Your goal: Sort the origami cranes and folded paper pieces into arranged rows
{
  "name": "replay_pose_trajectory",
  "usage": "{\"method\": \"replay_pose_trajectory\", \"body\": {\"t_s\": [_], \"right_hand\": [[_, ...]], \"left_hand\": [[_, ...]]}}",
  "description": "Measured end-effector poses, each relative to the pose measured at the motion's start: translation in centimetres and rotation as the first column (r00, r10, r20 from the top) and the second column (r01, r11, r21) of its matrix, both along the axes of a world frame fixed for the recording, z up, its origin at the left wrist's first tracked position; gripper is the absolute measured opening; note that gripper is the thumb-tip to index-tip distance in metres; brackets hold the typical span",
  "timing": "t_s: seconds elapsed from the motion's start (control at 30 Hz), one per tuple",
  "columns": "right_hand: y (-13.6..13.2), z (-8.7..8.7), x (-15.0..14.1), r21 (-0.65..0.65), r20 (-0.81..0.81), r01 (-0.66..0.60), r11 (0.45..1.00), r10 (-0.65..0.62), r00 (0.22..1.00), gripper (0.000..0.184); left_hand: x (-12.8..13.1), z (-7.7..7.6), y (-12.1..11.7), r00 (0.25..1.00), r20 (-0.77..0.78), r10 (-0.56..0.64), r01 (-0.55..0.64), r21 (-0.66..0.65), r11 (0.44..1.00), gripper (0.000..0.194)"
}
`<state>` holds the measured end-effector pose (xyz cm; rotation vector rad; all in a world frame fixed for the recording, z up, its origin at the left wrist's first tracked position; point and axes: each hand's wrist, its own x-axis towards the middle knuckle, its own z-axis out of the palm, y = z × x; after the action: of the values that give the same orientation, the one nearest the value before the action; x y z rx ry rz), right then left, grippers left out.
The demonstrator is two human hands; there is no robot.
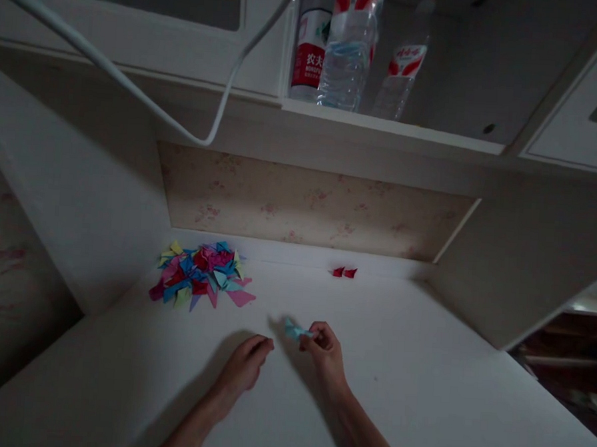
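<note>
Paper piece [293, 330], light blue and folded, is pinched between the thumb and fingers of the right hand [324, 351], just below the middle of the frame and over the white table [420, 390]. The left hand [248, 361] is beside it, fingers curled in and thumb against the forefinger; I cannot tell whether anything small is in that grip. The two hands are apart.

As far along as the picture lets me judge, the work looks early: two red pieces [350, 273] lie side by side near the table's back edge, right of centre, while a big mixed heap [203, 272] in pink, blue, red, yellow and purple lies at left of centre.

Around them, a flowered panel [289, 203] fills the back. A shelf [393, 127] above it holds plastic bottles [344, 66], top centre and right. A pale cable [135, 93] loops down from the upper left, above the heap; it seems no hindrance to either hand. Dim light hides the finer folds.
</note>
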<state>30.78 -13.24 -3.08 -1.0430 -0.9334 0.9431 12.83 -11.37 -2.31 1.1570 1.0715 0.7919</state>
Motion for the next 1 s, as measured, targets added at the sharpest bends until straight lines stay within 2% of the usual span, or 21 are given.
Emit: {"method": "replay_pose_trajectory", "body": {"t_s": [0.1,0.2,0.33,0.47,0.63,1.0], "right_hand": [[-1.9,-0.8,0.7,-0.012,-0.11,-0.079,0.997,0.078,0.991,0.028],[-2.2,-0.7,0.1,-0.052,-0.096,-0.177,0.983,0.171,0.981,0.02],[-1.8,-0.5,-0.5,-0.098,-0.077,-0.283,0.954,0.276,0.958,0.013],[-1.8,-0.5,-0.3,-0.096,-0.191,-0.367,0.925,0.344,0.919,0.014],[-2.0,-0.2,-0.2,-0.086,-0.282,-0.453,0.887,0.415,0.865,0.015],[-1.9,-0.1,-0.4,-0.111,-0.257,-0.447,0.887,0.409,0.876,0.02]], "left_hand": [[-0.2,0.4,-0.7,0.998,-0.001,-0.069,0.069,0.016,0.997,0.042],[-0.4,0.6,-1.2,0.992,-0.009,-0.129,0.129,0.084,0.988,0.04],[-0.7,0.6,-1.3,0.995,-0.021,-0.094,0.095,0.105,0.99,0.037],[-0.7,0.7,-1.2,0.999,0.021,-0.047,0.044,0.104,0.994,0.033],[-0.7,0.9,-1.2,0.996,0.028,-0.081,0.079,0.071,0.994,0.038],[-0.5,0.9,-0.9,0.999,0.034,-0.03,0.026,0.106,0.994,0.034]]}}
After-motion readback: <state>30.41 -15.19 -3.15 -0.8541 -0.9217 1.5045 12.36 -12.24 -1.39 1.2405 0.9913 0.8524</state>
